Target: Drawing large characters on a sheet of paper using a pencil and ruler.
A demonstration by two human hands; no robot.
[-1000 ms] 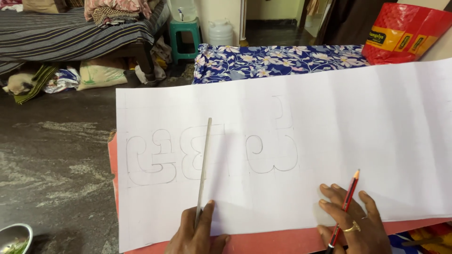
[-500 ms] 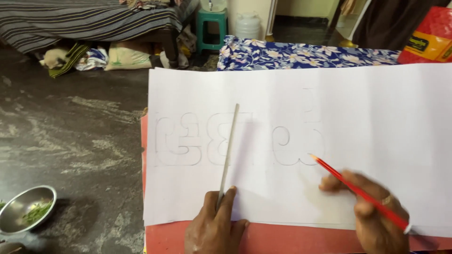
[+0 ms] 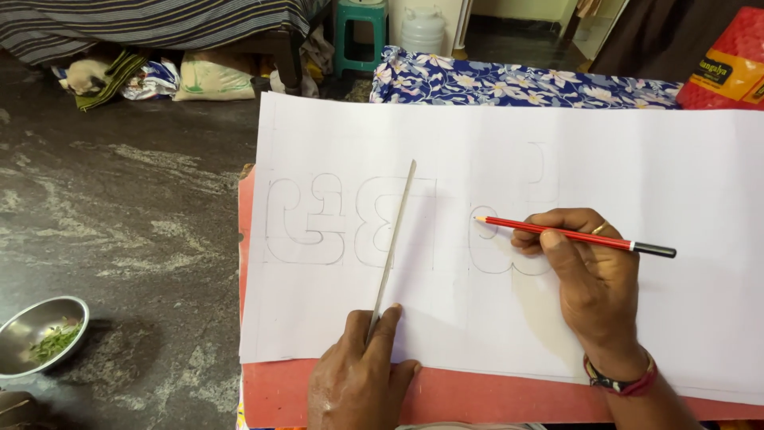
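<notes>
I see my right hand [image 3: 593, 275] with its fingers closed around a red pencil [image 3: 573, 235], tip at the outlined letters on the white paper [image 3: 493, 159]. My left hand [image 3: 358, 378] fingers press a thin metal ruler [image 3: 391, 247] flat on that paper, which lies on a red board [image 3: 278, 394].

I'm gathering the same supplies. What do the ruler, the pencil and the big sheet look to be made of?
Ruler: likely steel, thin, grey and dull-shiny. Pencil: probably wood, glossy red paint, black end. Sheet: matt white paper, lying flat with faint drawn outlines.
</notes>
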